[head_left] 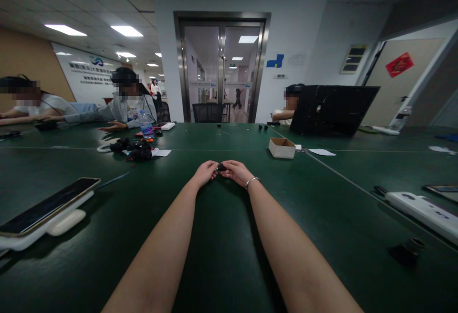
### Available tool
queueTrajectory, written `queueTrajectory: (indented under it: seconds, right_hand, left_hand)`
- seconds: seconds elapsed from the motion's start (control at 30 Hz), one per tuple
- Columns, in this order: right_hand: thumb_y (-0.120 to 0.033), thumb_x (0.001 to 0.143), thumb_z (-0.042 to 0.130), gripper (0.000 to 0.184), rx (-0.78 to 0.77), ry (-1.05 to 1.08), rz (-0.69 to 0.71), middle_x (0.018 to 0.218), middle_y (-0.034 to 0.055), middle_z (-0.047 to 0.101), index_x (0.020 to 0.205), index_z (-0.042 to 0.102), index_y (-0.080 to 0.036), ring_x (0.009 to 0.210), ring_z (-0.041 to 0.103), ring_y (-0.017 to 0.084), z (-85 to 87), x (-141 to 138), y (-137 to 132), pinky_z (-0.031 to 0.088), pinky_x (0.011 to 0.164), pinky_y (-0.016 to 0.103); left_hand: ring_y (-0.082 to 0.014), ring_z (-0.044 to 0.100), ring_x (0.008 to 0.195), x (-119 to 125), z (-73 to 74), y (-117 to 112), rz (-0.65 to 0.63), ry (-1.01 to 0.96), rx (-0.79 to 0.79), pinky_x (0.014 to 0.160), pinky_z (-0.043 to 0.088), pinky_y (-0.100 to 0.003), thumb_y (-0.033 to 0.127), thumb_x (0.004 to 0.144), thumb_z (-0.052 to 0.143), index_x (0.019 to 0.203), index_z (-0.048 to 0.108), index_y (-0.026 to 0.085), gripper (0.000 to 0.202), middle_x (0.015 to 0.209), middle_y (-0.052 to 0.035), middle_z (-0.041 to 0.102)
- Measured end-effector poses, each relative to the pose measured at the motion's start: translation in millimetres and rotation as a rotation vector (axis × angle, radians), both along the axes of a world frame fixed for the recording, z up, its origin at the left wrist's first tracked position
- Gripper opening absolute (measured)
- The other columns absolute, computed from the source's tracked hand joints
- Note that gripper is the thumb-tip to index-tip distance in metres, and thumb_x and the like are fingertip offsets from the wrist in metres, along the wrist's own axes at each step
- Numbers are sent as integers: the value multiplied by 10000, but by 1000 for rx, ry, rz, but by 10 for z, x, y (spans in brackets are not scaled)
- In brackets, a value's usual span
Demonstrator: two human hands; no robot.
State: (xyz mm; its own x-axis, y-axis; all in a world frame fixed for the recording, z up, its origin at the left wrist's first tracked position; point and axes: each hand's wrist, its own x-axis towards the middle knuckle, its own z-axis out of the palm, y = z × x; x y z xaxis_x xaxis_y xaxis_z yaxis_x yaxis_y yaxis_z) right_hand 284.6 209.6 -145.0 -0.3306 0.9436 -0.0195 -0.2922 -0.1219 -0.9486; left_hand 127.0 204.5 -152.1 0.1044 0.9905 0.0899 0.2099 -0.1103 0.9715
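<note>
Both my arms reach forward over the dark green table (222, 236), and the hands meet near its middle. Between my left hand (206, 172) and my right hand (236, 172) is a small black part (221, 166). The fingers of each hand are closed on it from either side, partly hiding it, so its exact kind does not show. A silver bracelet (252, 182) circles my right wrist. Beyond my right hand stands a small open cardboard box (282, 148). Beyond my left hand lies a pile of black parts (138, 149).
At left a phone (53, 205) rests on a white device. A water bottle (146, 124) stands by the pile. On the right are a white power strip (425, 212), a black cylindrical piece (410, 251) and a black monitor (332, 110). Several people sit around the table.
</note>
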Motion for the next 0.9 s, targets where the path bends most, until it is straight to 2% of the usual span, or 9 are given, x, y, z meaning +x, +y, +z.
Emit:
queueTrajectory:
  seconds: [0.2, 0.37, 0.5, 0.6, 0.73, 0.8, 0.9]
  right_hand:
    - [-93, 810, 589, 59, -11, 7, -1, 662, 57, 641, 869, 586, -90, 554, 642, 112, 31, 1, -31, 545, 547, 187]
    - [-92, 813, 586, 55, -20, 11, -16, 641, 56, 639, 868, 581, -91, 545, 641, 117, 43, 2, -41, 547, 544, 195]
    - [-89, 823, 569, 41, -25, 26, -20, 649, 61, 641, 864, 575, -94, 540, 641, 118, 33, 2, -31, 547, 547, 200]
    - [-83, 828, 555, 45, -20, 32, -13, 657, 60, 644, 867, 575, -96, 547, 644, 119, 24, 7, -24, 549, 554, 204]
    - [-81, 822, 559, 61, -6, 28, 11, 703, 65, 655, 877, 578, -99, 558, 647, 115, 20, 16, -22, 547, 556, 198]
    - [-76, 823, 554, 71, -4, 28, 14, 715, 65, 657, 884, 580, -100, 562, 648, 113, 21, 17, -24, 547, 556, 195]
    - [-70, 830, 540, 81, -2, 19, 12, 701, 62, 654, 893, 583, -98, 561, 645, 111, 26, 12, -30, 542, 538, 183]
  left_hand:
    - [-81, 515, 600, -26, -49, 17, -19, -65, 82, 553, 432, -192, 198, 769, 568, 992, 600, 134, 234, 768, -38, 583]
    - [-132, 565, 776, -61, -17, -50, -33, -68, 152, 681, 472, -245, 178, 699, 640, 997, 608, 143, 302, 875, -67, 595]
    - [-139, 575, 815, -75, 0, -67, -23, -69, 175, 748, 463, -260, 153, 654, 675, 992, 611, 147, 344, 886, -63, 600]
    - [-99, 552, 667, -63, -8, -40, -36, -91, 135, 638, 450, -219, 207, 705, 641, 990, 601, 137, 296, 789, -39, 588]
    - [-69, 447, 463, -20, -13, -5, -49, -34, 42, 456, 357, -180, 310, 842, 454, 968, 581, 114, 265, 572, 13, 497]
    - [-69, 433, 444, -2, -9, -1, -37, 2, 42, 420, 328, -176, 329, 858, 416, 987, 568, 119, 290, 565, 19, 479]
    - [-66, 458, 474, 7, 0, -7, -25, 1, 46, 416, 333, -170, 276, 829, 463, 1064, 528, 138, 281, 650, 12, 509]
